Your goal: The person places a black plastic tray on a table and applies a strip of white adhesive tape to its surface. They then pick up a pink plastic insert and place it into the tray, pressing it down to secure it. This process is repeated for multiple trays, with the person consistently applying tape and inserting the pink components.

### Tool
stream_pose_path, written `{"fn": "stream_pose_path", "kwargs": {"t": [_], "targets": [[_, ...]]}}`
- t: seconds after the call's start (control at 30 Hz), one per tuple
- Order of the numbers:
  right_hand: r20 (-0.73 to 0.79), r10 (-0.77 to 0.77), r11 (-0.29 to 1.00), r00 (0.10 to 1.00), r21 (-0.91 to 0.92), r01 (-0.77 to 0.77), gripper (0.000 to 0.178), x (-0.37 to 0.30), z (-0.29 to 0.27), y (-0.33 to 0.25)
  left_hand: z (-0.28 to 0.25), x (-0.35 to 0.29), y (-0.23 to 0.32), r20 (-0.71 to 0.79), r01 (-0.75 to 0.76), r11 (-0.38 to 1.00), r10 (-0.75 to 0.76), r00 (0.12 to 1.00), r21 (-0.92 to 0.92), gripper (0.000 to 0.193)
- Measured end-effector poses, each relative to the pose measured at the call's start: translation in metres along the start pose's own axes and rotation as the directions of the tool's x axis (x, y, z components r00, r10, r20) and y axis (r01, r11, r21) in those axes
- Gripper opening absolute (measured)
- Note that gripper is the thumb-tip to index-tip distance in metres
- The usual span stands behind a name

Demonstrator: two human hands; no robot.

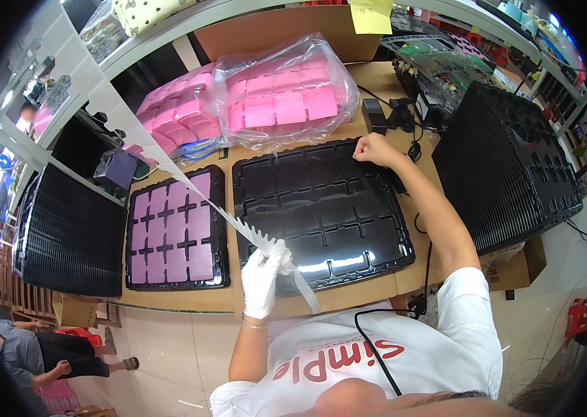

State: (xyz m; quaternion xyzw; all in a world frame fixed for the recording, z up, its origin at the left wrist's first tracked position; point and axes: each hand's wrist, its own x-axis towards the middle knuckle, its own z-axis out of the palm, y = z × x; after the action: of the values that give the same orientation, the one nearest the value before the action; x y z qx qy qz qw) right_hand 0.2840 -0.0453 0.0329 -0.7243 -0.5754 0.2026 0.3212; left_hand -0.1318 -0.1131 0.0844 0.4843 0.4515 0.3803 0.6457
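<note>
My left hand, in a white glove, is closed around a long white strip with a notched, toothed edge. The strip runs up and away to the far left, and its short tail hangs down past the glove at the table's front. My bare right hand is closed at the far right corner of a large black plastic tray; what its fingers hold, if anything, cannot be made out. No pieces show in this tray's shallow compartments. To its left, a smaller black tray holds several flat pink-purple squares.
Tall stacks of black trays stand at left and right. Behind lie pink blocks in clear plastic bags, beside a small black box and cables. A black cable crosses the right edge. A person sits at lower left.
</note>
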Motion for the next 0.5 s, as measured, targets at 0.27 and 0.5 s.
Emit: {"fn": "stream_pose_path", "kwargs": {"t": [0.27, 0.5], "targets": [[0.113, 0.049, 0.125, 0.992, 0.985, -0.118, 0.022, -0.095, 0.013, -0.070, -0.005, -0.005, 0.000, 0.023, 0.001, 0.998, 0.001, 1.000, -0.056, 0.020], [0.181, 0.084, 0.642, 0.980, 0.742, -0.193, 0.019, -0.207, 0.077, -0.179, 0.021, -0.024, 0.006, 0.105, 0.042, 0.988, -0.026, 0.994, -0.149, 0.018]]}}
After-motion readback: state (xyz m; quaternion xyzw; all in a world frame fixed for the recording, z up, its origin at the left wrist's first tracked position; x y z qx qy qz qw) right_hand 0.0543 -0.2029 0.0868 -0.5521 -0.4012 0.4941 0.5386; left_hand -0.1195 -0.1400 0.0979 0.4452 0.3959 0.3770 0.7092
